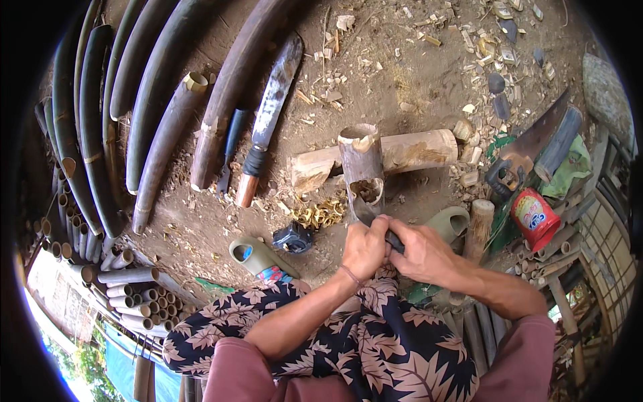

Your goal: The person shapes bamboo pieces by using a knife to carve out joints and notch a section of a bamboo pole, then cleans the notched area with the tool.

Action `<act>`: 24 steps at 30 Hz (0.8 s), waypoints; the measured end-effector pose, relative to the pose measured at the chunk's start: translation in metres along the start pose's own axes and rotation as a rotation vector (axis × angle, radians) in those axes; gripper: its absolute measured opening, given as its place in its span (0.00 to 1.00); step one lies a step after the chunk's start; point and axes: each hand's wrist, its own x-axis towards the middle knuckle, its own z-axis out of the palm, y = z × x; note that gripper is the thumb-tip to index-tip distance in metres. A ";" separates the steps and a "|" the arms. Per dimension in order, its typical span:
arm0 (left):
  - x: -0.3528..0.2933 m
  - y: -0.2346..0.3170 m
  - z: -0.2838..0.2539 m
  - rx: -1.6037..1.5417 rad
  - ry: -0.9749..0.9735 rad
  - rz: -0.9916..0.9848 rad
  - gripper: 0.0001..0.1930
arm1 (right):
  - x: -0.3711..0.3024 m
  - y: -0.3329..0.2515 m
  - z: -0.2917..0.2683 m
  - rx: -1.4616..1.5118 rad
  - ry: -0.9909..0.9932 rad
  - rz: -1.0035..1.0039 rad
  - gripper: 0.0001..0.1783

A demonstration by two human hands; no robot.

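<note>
A short bamboo tube leans against a split log, its rim toward the far side and a hole cut in its near part. My left hand is closed around the tube's near end, though its fingers are mostly hidden; its thumb lies by the blade. In my right hand, closed, is the dark handle of a knife. The blade points away from me and meets the hole's near edge. Both hands touch each other just above my lap.
The split log lies crosswise beyond my hands. Left are a machete, a dark-handled chisel and long bamboo poles. A black tape measure sits near my shoe. Right are a handsaw, a red packet and wood chips.
</note>
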 end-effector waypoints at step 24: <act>-0.002 -0.018 0.026 -0.891 -0.513 -0.065 0.26 | -0.003 -0.039 -0.067 -0.755 -0.279 -0.163 0.27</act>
